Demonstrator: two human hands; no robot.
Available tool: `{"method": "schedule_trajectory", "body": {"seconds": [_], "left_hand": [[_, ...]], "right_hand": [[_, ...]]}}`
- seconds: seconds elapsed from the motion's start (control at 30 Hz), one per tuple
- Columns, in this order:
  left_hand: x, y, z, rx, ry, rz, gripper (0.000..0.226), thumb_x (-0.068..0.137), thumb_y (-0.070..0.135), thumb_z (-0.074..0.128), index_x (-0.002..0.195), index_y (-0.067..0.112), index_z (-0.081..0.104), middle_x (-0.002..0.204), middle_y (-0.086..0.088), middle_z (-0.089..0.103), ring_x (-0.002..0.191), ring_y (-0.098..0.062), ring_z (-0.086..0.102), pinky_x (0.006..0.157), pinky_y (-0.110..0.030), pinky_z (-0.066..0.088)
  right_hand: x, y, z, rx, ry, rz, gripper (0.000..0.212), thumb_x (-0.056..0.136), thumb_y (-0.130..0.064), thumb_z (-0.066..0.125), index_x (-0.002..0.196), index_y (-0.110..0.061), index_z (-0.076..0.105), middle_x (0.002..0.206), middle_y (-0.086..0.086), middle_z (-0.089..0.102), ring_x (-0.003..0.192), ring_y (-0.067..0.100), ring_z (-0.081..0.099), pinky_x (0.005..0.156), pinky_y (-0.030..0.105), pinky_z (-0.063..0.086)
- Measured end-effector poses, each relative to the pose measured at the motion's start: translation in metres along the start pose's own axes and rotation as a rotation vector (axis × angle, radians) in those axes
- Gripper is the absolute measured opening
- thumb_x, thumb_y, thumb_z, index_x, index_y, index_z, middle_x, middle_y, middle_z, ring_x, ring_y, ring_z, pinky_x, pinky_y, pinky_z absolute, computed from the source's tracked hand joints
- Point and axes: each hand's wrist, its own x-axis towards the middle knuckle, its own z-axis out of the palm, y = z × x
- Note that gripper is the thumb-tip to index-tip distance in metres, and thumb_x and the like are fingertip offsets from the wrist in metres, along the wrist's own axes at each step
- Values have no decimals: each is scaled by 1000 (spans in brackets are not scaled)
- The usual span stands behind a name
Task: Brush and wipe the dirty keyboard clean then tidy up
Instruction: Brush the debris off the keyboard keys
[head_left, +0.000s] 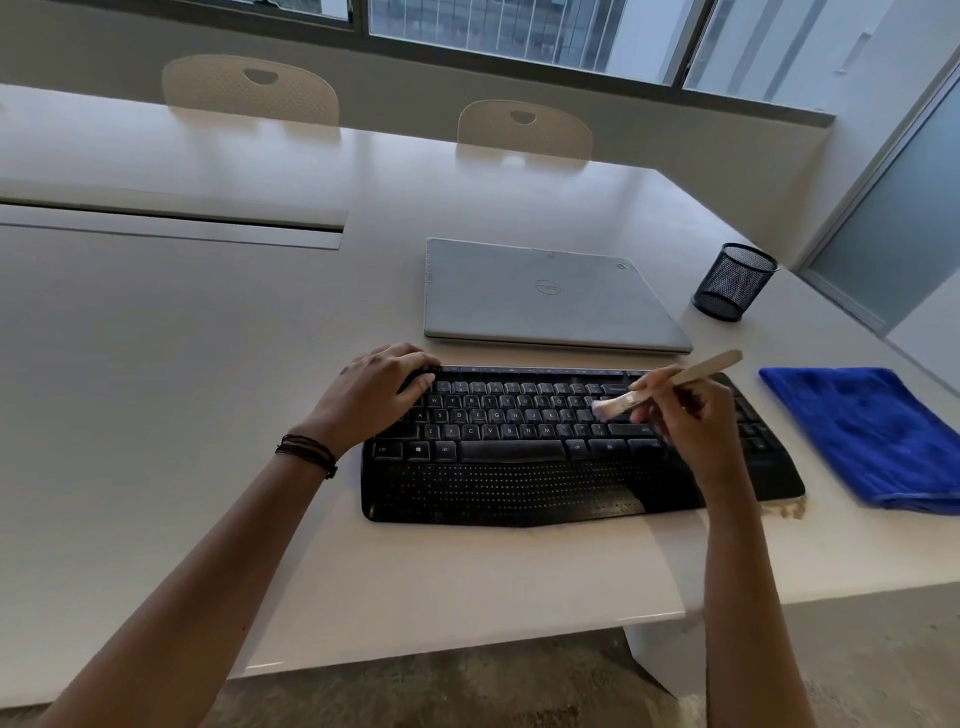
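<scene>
A black keyboard with a dotted palm rest lies on the white table, its keys dusty. My left hand rests on the keyboard's upper left corner, its fingers curled over the back edge. My right hand grips a pale wooden brush by its handle. The brush's bristles touch the keys right of the keyboard's middle. A folded blue cloth lies to the right of the keyboard.
A closed grey laptop lies just behind the keyboard. A black mesh pen cup stands at the back right. Brownish crumbs sit by the keyboard's front right corner. Two white chairs stand across the table.
</scene>
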Motion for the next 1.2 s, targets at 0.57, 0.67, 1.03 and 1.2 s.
{"method": "schedule_trajectory", "body": {"seconds": [0.57, 0.67, 1.03, 1.2], "left_hand": [[0, 0, 0, 3, 1, -1, 29, 96, 25, 49, 122, 16, 59, 123, -1, 59, 112, -20, 54, 91, -34, 41], [0, 0, 0, 5, 1, 2, 30, 96, 25, 49, 122, 16, 59, 123, -1, 59, 112, -21, 54, 91, -35, 41], [0, 0, 1, 5, 5, 7, 30, 95, 24, 49, 122, 14, 59, 123, -2, 59, 111, -21, 55, 91, -35, 42], [-1, 0, 1, 3, 4, 8, 31, 96, 25, 49, 123, 14, 58, 123, -1, 59, 112, -21, 54, 91, -33, 41]], "right_hand": [[-28, 14, -2, -42, 20, -55, 22, 88, -34, 53, 81, -16, 63, 63, -1, 64, 49, 8, 58, 46, 13, 43], [-29, 17, -5, -249, 221, -17, 22, 94, -13, 50, 75, -19, 60, 56, -6, 58, 54, 0, 58, 50, 10, 44], [-18, 26, -12, -331, 235, -20, 29, 92, -32, 47, 100, -10, 65, 76, 0, 67, 65, -8, 58, 61, 9, 45], [-25, 27, -13, -357, 198, -8, 40, 92, -35, 42, 96, -3, 65, 74, 4, 67, 63, -11, 57, 59, 5, 43]]}}
